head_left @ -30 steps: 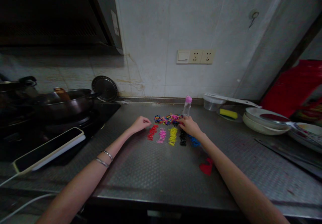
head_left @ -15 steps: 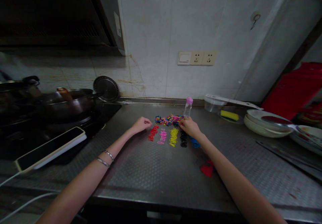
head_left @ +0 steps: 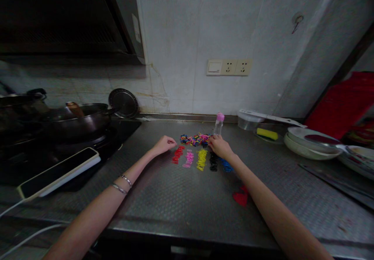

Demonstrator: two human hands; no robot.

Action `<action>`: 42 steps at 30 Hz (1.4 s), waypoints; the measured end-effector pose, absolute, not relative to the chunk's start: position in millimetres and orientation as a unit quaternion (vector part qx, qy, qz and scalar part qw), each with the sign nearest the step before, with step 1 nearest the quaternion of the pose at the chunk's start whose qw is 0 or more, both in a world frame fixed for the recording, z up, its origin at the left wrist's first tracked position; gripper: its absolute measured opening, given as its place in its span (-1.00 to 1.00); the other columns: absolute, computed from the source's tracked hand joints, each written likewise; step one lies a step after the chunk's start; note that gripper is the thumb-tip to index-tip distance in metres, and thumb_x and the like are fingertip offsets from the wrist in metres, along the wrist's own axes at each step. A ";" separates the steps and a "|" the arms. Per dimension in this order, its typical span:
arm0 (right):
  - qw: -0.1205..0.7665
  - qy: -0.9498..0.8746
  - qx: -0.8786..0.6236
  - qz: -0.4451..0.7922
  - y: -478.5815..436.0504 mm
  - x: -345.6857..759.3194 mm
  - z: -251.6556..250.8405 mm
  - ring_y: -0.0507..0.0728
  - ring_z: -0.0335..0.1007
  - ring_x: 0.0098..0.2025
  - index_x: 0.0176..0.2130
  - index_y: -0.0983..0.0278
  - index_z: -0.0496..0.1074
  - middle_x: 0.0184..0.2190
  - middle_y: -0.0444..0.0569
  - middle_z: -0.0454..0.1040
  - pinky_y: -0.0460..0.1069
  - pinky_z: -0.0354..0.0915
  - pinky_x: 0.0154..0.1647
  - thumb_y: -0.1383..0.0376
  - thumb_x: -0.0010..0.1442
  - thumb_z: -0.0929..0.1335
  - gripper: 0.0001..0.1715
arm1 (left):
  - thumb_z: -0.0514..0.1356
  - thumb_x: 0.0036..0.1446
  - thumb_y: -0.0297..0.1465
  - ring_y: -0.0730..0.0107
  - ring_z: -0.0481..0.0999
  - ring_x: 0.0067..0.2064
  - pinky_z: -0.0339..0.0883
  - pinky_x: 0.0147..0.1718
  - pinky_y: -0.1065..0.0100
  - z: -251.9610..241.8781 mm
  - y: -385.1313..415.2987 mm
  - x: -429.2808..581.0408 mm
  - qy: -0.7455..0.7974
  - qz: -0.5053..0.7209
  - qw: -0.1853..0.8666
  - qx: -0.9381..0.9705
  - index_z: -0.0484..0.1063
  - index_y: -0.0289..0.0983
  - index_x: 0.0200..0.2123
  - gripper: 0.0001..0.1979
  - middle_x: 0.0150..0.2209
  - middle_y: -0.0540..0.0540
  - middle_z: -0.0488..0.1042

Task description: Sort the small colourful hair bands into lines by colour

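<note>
A mixed heap of small colored rubber bands (head_left: 195, 139) lies on the metal counter, in front of a clear bottle with a pink cap (head_left: 220, 117). Nearer to me are sorted rows: red bands (head_left: 177, 154), pink bands (head_left: 189, 158), yellow bands (head_left: 201, 158), black bands (head_left: 213, 161) and blue bands (head_left: 226, 165). My left hand (head_left: 165, 145) rests just left of the red row, its fingers pinched together; anything in them is too small to make out. At the heap's right end my right hand (head_left: 220, 147) has its fingertips closed, and what they grip is hidden.
A red heart-shaped piece (head_left: 240, 197) lies by my right forearm. Left are a phone on a white block (head_left: 60, 174) and a pan (head_left: 78, 119) on the stove. Right are a yellow sponge (head_left: 267, 134), stacked bowls (head_left: 309, 147) and a long dark knife-like object (head_left: 336, 186).
My right hand has shifted very slightly left at the heap's right end. My left hand and the band rows look unchanged.
</note>
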State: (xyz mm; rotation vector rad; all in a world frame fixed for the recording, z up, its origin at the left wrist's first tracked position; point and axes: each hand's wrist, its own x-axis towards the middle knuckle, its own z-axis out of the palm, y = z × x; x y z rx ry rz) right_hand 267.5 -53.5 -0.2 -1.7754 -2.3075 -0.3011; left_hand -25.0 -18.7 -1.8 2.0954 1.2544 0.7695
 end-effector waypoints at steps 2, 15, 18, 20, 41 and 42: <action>0.119 -0.787 -0.600 -0.081 -51.7 273.7 3.1 0.16 0.18 -0.09 -0.23 0.30 0.40 -0.17 0.10 0.34 -0.05 0.16 -0.15 0.25 0.20 0.16 -0.69 | 0.12 -0.08 -0.33 0.46 0.38 -0.49 0.20 -0.48 0.47 -0.9 -18.2 -24.9 0.465 0.290 0.283 0.787 0.51 -0.40 -0.40 -0.73 -0.49 -0.10 0.50; 0.105 -0.797 -0.586 0.106 -48.6 295.3 13.2 0.02 0.31 -0.48 -0.49 0.34 0.47 -0.53 -0.04 0.46 -0.14 0.08 -0.52 0.31 0.00 0.29 -0.81 | 0.11 -0.07 -0.35 0.45 0.39 -0.46 0.18 -0.46 0.47 19.3 -13.4 23.1 0.428 0.269 0.228 0.832 0.53 -0.41 -0.40 -0.72 -0.47 -0.11 0.51; 0.118 -0.794 -0.586 0.111 -49.1 297.2 16.1 0.03 0.34 -0.44 -0.45 0.33 0.49 -0.49 -0.04 0.49 -0.15 0.10 -0.49 0.32 -0.01 0.30 -0.83 | 0.12 -0.08 -0.36 0.45 0.37 -0.46 0.16 -0.48 0.48 20.5 -11.1 45.6 0.429 0.259 0.211 0.840 0.54 -0.40 -0.40 -0.74 -0.48 -0.11 0.50; 0.125 -0.791 -0.591 0.100 -49.5 299.8 18.1 0.03 0.35 -0.44 -0.44 0.33 0.50 -0.48 -0.02 0.49 -0.15 0.11 -0.48 0.31 0.00 0.30 -0.81 | 0.12 -0.09 -0.37 0.46 0.36 -0.48 0.15 -0.49 0.48 19.8 -8.9 61.3 0.429 0.247 0.194 0.847 0.54 -0.39 -0.39 -0.74 -0.49 -0.10 0.50; 0.120 -0.805 -0.580 0.031 -42.5 312.9 9.8 0.07 0.38 -0.31 -0.38 0.30 0.51 -0.37 0.01 0.51 -0.14 0.16 -0.31 0.36 0.04 0.27 -0.78 | 0.24 -0.26 -0.46 0.42 0.42 -0.45 0.22 -0.47 0.51 21.7 -5.0 128.9 0.528 0.111 0.177 0.823 0.53 -0.35 -0.46 -0.82 -0.50 -0.10 0.49; 0.121 -0.806 -0.578 0.032 -42.2 311.9 8.9 0.07 0.37 -0.30 -0.38 0.30 0.50 -0.37 0.01 0.51 -0.14 0.16 -0.30 0.36 0.04 0.28 -0.80 | 0.24 -0.26 -0.47 0.42 0.41 -0.45 0.21 -0.47 0.51 21.0 -4.4 129.4 0.528 0.112 0.181 0.822 0.53 -0.35 -0.46 -0.82 -0.51 -0.10 0.49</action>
